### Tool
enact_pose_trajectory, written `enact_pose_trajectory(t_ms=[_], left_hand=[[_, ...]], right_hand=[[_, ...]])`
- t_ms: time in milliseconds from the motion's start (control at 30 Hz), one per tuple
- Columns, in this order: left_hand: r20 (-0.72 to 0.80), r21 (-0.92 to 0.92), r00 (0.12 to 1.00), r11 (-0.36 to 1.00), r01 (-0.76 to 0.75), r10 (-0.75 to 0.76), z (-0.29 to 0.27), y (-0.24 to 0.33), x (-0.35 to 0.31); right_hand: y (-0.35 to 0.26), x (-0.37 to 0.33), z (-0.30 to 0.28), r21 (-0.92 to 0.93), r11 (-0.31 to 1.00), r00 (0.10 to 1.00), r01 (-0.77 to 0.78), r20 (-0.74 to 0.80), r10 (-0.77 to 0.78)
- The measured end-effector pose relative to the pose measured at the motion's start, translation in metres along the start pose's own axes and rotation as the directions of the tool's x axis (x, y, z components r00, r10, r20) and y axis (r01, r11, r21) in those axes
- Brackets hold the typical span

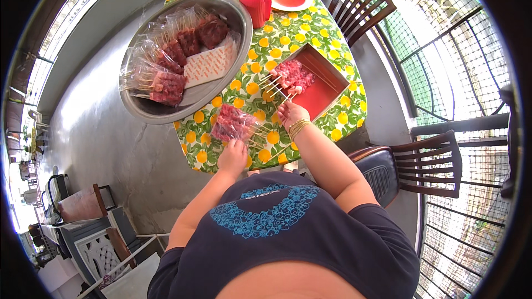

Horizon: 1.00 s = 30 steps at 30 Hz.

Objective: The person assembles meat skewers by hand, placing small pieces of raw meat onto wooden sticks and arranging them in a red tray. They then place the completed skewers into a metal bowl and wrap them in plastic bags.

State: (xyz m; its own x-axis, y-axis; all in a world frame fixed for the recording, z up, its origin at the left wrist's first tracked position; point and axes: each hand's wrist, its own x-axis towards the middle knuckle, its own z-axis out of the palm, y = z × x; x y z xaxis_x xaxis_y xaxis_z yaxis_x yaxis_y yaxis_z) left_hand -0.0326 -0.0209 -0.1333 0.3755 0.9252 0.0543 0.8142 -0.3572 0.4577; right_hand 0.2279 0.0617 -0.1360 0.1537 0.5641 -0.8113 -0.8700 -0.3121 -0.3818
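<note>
Clear-plastic pack of meat skewers (233, 123) lies on the lemon-print tablecloth (310, 27), pinched by our left hand (233, 156); right hand (292, 114) closes on sticks at the red tray (321, 93), several unopened packs waiting in the metal basin (233, 11).

Bright daylight floods in from the right through the mesh railing (471, 61), which is washed out to near white. The tabletop (332, 39) is evenly lit and sharp, with soft shadows. The grey floor (105, 127) shows a pale sheen. Fisheye bending curves the edges, and a black rim surrounds everything.
</note>
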Motion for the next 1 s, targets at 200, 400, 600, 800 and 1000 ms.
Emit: enact_pose_trajectory(t_ms=[200, 400, 600, 800, 1000], left_hand=[[-0.023, -0.02, 0.998, 0.998, 0.063, -0.063, -0.003, 0.01, 0.0], [-0.016, 0.024, 1.0, 1.0, 0.016, -0.016, 0.002, 0.007, 0.008], [-0.067, 0.021, 0.998, 1.0, 0.006, -0.005, 0.004, 0.009, 0.013], [-0.009, 0.057, 0.999, 0.998, 0.038, -0.038, -0.001, 0.01, 0.013], [-0.042, 0.007, 0.996, 0.997, 0.075, -0.075, 0.0, 0.006, 0.009]], right_hand=[[-0.021, -0.004, -0.032, -0.082, 0.986, 0.989, 0.147, 0.036, -0.144], [-0.026, 0.001, -0.03, -0.102, 0.991, 0.997, 0.082, 0.018, -0.081], [-0.002, -0.007, -0.003, -0.177, 0.984, 0.961, 0.037, 0.276, 0.013], [-0.012, -0.012, 0.001, -0.254, 0.955, 0.926, 0.152, 0.373, -0.048], [-0.02, -0.04, -0.06, -0.649, 0.669, 0.887, 0.361, 0.461, -0.032]])
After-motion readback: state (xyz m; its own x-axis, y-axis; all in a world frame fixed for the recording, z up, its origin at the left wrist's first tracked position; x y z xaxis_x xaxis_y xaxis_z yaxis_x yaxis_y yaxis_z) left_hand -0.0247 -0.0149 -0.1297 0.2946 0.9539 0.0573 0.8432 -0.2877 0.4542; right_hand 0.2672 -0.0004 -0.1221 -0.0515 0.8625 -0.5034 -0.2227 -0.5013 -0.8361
